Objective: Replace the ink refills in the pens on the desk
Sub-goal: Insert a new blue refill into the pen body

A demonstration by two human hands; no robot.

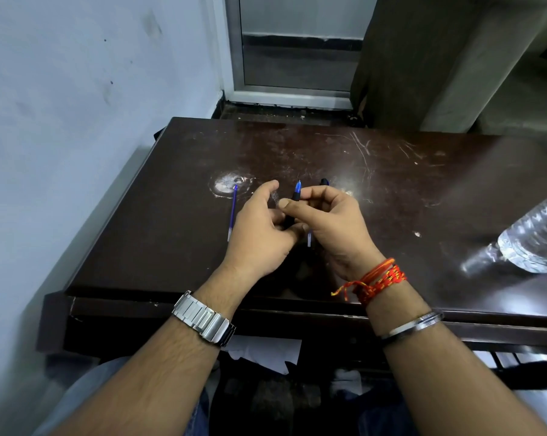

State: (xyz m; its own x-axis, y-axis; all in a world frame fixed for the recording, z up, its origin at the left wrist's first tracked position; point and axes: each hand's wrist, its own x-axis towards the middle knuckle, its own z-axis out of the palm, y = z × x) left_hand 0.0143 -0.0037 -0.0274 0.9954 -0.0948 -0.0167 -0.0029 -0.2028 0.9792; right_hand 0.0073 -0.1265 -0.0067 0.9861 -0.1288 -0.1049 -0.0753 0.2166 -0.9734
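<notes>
Both my grips, right hand (332, 215) and left hand (259, 228), clenched on black pen with blue tip (295, 199); long axis near-upright, tip toward worktop's (171, 215) far edge.

The counter (391, 190) is dark wood with a glossy finish, scratched toward 1 o'clock and worn bare in a pale patch at 11. The pen (295, 199) looks matt black plastic; the loose refill (232, 212) is smooth blue plastic. At 3 o'clock the bottle (536, 240) is clear ribbed plastic. The watch (203, 319) is brushed metal.
</notes>
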